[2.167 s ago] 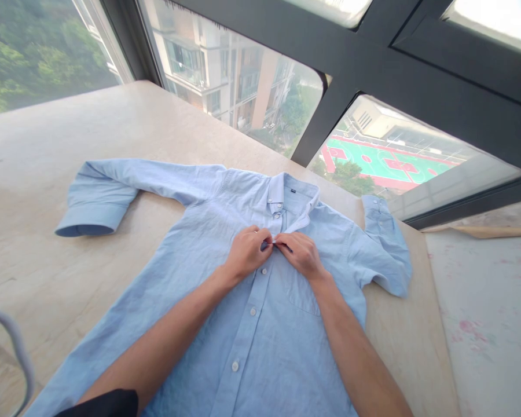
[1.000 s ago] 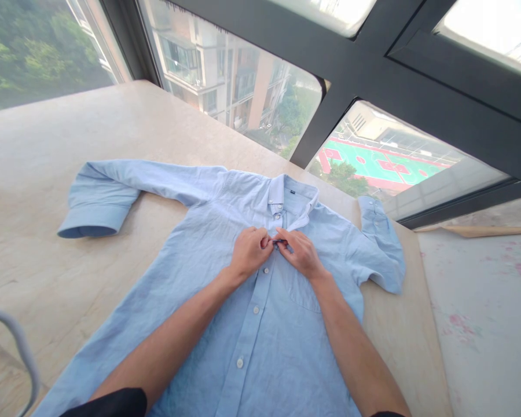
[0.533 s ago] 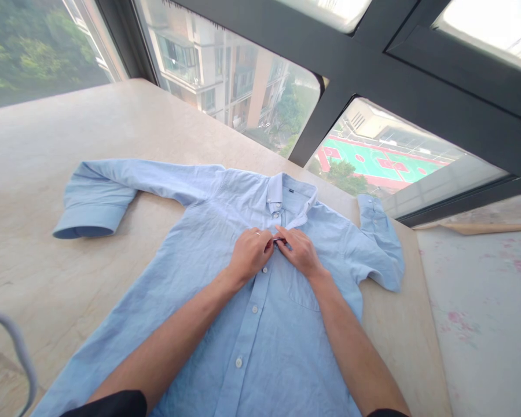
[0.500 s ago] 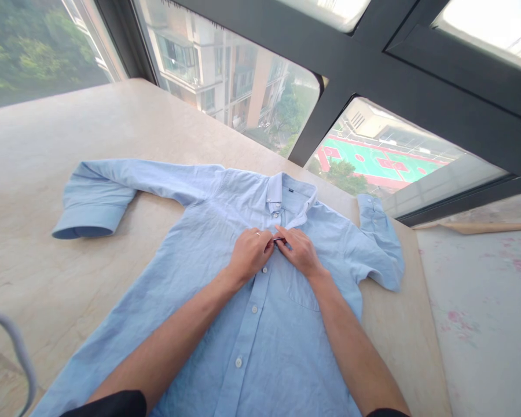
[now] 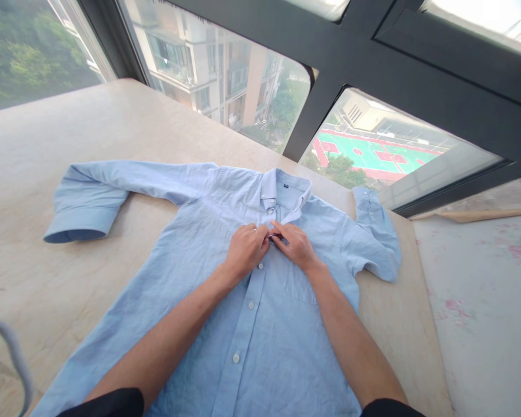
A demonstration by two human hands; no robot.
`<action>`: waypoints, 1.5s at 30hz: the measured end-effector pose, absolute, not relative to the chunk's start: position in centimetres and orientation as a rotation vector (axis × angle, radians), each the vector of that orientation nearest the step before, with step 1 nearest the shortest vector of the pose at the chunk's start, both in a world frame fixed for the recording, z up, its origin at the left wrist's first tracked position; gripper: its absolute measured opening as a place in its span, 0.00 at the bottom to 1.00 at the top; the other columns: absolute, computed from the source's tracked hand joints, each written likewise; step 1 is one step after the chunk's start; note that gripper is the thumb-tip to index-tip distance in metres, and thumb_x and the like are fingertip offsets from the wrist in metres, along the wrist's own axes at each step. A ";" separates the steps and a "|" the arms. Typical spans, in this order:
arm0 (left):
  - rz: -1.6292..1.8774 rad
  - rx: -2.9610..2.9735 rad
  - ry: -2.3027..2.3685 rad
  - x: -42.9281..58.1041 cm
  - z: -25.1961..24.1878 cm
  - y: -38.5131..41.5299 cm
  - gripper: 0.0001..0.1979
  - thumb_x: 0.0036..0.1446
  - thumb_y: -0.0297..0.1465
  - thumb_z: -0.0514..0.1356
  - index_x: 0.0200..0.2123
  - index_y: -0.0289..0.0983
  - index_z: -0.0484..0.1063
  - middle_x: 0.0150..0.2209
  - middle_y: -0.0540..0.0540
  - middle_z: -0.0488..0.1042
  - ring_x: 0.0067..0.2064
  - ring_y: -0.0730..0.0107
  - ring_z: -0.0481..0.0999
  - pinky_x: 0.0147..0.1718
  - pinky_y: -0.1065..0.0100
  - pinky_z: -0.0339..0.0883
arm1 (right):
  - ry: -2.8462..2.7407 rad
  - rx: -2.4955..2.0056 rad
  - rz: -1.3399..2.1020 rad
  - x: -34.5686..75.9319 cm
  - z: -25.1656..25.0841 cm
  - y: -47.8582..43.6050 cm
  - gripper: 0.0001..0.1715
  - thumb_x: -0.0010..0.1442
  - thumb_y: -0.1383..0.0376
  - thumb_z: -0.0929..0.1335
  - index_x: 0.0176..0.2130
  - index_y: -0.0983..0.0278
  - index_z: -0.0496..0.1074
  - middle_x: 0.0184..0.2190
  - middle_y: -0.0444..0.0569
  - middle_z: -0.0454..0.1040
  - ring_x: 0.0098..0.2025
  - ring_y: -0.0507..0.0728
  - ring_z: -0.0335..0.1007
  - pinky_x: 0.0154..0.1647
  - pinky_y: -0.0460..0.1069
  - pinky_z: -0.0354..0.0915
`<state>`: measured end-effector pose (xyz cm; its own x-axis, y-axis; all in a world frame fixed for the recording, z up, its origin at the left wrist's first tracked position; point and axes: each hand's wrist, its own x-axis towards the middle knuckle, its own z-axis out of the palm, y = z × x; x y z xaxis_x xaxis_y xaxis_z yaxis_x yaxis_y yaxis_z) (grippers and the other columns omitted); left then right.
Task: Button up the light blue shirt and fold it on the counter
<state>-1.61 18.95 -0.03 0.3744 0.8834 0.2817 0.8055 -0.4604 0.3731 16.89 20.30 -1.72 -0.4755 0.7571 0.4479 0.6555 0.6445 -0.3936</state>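
Observation:
A light blue button-up shirt [image 5: 191, 272] lies front up, its collar [image 5: 287, 188] toward the window. Just below the collar, my left hand [image 5: 246, 246] pinches the front edge of the shirt. My right hand [image 5: 297, 244] meets it there, fingers closed on the same edge; a small fold of cloth shows between the fingertips. Whether a button sits in that pinch is hidden. One white button [image 5: 271, 212] shows above my hands, and lower ones, such as this button [image 5: 236, 358], run down the placket. The left-side sleeve [image 5: 87, 200] stretches out; the other sleeve [image 5: 375, 231] is bent.
The shirt rests on a beige stone-like ledge [image 5: 17, 191]. Dark window frames [image 5: 330, 63] rise behind it. At the right is a pale floral surface [image 5: 481, 301], and a grey curved tube [image 5: 15, 347] stands at the lower left.
The view has shifted slightly, so everything sits a little further left. Both hands keep their pinch at the same spot on the shirt front, with only small finger movement.

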 end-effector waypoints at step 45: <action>0.945 1.734 1.301 -2.5 0.1 19.7 0.09 0.52 0.29 0.58 0.26 0.40 0.58 0.29 0.52 0.75 0.33 0.70 0.75 0.35 0.68 0.66 | -2.272 -1.064 0.257 16.5 -1.1 20.1 0.26 0.68 0.68 0.62 0.64 0.62 0.59 0.39 0.52 0.78 0.41 0.59 0.73 0.46 0.56 0.68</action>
<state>-2.54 19.75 0.06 0.2079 0.9712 0.1165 0.4108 -0.1948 0.8907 16.50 20.06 -1.15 -0.4911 0.7488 0.4452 0.6302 0.6582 -0.4118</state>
